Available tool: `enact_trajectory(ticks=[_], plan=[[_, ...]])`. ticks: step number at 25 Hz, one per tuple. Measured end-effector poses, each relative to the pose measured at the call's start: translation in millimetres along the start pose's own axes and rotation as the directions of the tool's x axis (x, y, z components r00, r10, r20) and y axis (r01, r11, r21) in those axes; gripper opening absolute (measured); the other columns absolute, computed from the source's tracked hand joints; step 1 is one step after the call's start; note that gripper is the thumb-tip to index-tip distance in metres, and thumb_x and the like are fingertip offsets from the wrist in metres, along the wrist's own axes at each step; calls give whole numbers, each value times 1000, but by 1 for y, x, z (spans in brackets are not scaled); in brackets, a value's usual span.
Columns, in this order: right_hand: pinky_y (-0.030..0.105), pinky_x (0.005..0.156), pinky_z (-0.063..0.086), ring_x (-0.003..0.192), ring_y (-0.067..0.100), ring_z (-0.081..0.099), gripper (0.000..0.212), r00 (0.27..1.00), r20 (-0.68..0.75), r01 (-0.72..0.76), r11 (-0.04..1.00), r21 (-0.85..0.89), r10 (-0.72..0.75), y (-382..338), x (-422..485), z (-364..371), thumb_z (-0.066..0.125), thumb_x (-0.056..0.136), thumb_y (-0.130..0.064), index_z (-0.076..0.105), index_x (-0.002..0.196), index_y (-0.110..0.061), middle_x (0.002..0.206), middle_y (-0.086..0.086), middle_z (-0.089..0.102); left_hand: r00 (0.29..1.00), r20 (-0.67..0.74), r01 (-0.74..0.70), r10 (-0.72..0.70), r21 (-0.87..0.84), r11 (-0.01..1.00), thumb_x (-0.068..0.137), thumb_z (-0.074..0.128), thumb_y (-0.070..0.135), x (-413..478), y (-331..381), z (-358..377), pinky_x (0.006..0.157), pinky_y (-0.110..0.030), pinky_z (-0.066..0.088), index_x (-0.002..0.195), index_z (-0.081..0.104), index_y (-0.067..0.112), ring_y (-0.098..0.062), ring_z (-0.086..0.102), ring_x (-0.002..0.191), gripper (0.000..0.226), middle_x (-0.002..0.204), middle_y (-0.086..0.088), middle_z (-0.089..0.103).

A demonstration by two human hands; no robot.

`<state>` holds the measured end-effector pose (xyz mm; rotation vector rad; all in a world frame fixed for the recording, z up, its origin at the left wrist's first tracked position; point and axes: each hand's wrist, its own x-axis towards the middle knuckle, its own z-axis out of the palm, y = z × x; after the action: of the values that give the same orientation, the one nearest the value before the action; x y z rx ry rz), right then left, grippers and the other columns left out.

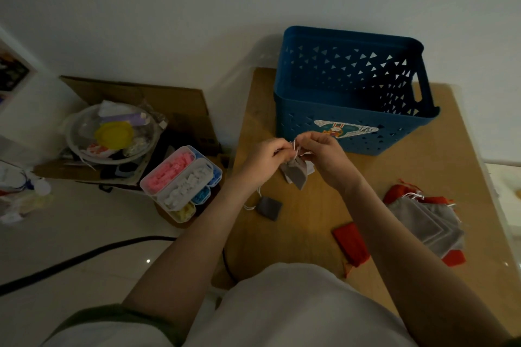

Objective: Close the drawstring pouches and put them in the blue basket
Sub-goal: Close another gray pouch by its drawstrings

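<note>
**Grey pouch** (297, 176): small drawstring pouch, held up just above the table (310, 222) in front of the blue basket's near wall. The body hangs down below the fingers. White cords (295, 146) are seen at its mouth.

**Left hand** (266, 153): fingers curled, the pouch's mouth pinched from the left side.

**Right hand** (321, 149): fingers curled, the same mouth pinched from the right. The two hands are nearly touching; whether cord or cloth is held by any one finger cannot be told.

**Blue basket** (296, 110): plastic, walls pierced with small triangles, a handle slot in the right wall. It is stood upright at the far end of the table. A printed sticker (345, 129) is fixed to the near wall.

**Dark grey pouch** (269, 207): laid flat near the table's left edge, below the left wrist, white cord trailing to its left.

**Red pouch** (351, 246): laid flat between the forearms, near the table's front edge.

**Pile of pouches** (425, 222): grey pouches stacked over red ones at the right side of the table — well apart from the basket.

**Floor items, left of the table**: a compartment box (180, 183) of pink, white, blue and yellow pieces; a bowl (84, 132) of oddments with a yellow lid; flattened cardboard (158, 93); a black cable (84, 256).
</note>
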<state>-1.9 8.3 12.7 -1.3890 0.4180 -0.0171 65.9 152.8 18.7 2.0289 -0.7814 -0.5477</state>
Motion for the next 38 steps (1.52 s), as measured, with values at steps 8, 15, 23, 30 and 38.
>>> enact_trajectory(ticks=[8, 15, 23, 30, 38], plan=[[32, 75, 44, 74, 18, 56, 14, 1000, -8, -17, 996, -84, 16, -8, -1, 5, 59, 92, -18, 61, 79, -12, 74, 5, 61, 998, 5, 68, -68, -30, 997, 93, 58, 24, 1, 7, 8, 60, -9, 40, 89, 61, 14, 0, 57, 73, 11, 77, 9, 60], [22, 70, 46, 75, 11, 57, 17, 985, -170, -48, 969, -244, 6, -2, -2, 3, 53, 96, -14, 67, 86, -13, 80, 2, 64, 990, -77, 108, -114, -84, 991, 96, 52, 23, -1, 10, 4, 53, -4, 37, 89, 59, 14, -1, 50, 65, 14, 73, 8, 54], [29, 79, 48, 82, 15, 57, 13, 948, -318, -60, 991, -118, 20, -5, 1, -2, 57, 92, -6, 62, 84, -15, 84, 1, 62, 934, -148, 169, -326, -620, 766, 97, 45, 20, -4, 10, 2, 70, -21, 39, 79, 59, 19, -4, 52, 73, 23, 79, 6, 57], [33, 93, 49, 87, 17, 68, 29, 969, -234, 50, 864, 502, 81, -15, -5, -2, 46, 92, 8, 45, 70, -11, 68, 4, 51, 937, -33, 71, -348, -957, 282, 95, 38, 8, 1, 13, -10, 67, -24, 39, 63, 40, 12, -13, 52, 68, 33, 58, -1, 57], [25, 58, 38, 58, 12, 43, 30, 992, -117, -3, 966, 258, 35, -12, -5, 5, 42, 92, 10, 45, 112, -12, 75, 4, 42, 936, -24, 144, -352, -884, 445, 95, 40, 9, -2, 14, -7, 66, -27, 35, 62, 44, 13, -12, 45, 61, 34, 57, 1, 55]])
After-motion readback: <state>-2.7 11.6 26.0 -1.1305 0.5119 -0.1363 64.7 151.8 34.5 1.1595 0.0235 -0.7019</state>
